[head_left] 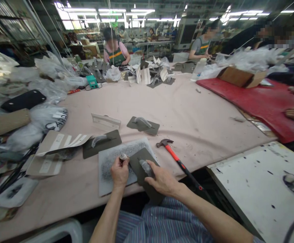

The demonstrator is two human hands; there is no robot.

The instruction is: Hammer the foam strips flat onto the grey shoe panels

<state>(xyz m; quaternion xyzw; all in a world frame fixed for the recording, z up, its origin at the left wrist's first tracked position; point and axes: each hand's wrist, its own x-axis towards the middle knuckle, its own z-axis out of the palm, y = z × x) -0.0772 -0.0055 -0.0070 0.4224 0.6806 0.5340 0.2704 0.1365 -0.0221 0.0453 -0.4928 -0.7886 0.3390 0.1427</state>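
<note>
My left hand pinches a small whitish cylindrical piece over a speckled grey-white slab at the table's front edge. Beside it, my right hand grips the plastic-wrapped handle on a dark grey flat panel. This panel lies tilted, partly over the slab and partly over the lap. A claw hammer with a red and black handle rests to the right of the slab. Two similar panels with handles, a left one and a farther one, lie beyond the slab.
Striped beige pieces lie at the left, near plastic bags. A red mat with a cardboard box covers the right side. A white board stands at front right. Co-workers sit across the table.
</note>
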